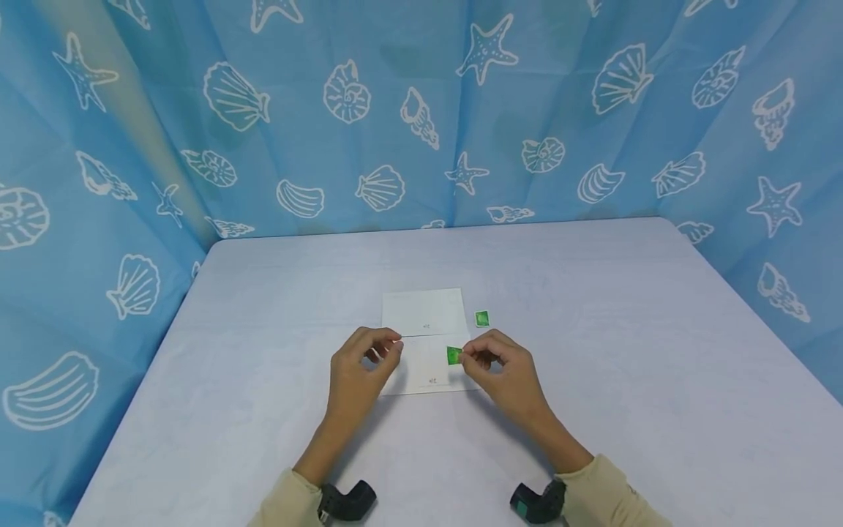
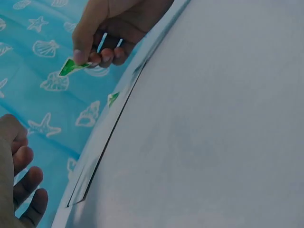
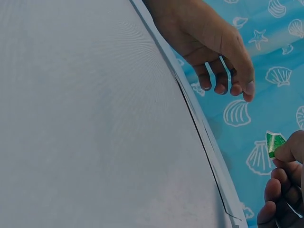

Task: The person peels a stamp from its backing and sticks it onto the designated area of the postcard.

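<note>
Your left hand (image 1: 350,373) hovers at the left of the white paper (image 1: 423,366), fingers loosely bent and holding nothing visible. Over the paper's right side, raised off it, is a green sticker (image 1: 454,356). A second green square (image 1: 482,318) lies on the white tabletop (image 1: 593,307), just beyond your right hand (image 1: 506,369), whose thumb and fingers pinch the sticker.
</note>
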`<state>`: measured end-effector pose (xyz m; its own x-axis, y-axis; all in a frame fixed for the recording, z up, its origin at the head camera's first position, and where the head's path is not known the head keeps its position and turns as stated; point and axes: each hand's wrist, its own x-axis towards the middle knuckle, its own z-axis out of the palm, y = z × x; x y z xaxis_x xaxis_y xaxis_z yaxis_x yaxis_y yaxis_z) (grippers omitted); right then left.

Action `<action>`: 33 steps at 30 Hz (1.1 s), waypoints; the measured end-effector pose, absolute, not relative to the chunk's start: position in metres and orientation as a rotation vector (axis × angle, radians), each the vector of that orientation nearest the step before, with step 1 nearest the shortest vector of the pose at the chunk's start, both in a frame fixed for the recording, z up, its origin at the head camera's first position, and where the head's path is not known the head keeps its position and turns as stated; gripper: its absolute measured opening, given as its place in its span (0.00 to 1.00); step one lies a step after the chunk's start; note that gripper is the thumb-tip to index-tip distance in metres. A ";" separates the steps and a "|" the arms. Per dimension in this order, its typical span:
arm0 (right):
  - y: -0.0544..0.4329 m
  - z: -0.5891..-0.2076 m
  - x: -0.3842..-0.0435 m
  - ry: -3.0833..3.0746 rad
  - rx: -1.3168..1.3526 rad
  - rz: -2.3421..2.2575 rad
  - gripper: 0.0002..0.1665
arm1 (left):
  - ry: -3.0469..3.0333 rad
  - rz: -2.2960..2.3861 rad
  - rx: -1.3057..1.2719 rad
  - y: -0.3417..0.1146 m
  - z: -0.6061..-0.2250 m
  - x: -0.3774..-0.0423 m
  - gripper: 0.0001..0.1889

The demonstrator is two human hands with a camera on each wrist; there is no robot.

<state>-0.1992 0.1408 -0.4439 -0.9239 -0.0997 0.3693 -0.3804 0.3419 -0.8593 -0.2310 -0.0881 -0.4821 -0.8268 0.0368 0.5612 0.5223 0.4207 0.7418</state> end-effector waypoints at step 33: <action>0.143 -0.450 -0.206 -2.346 0.422 1.571 0.04 | -2.296 -1.432 -0.413 -0.110 -0.488 -0.285 0.07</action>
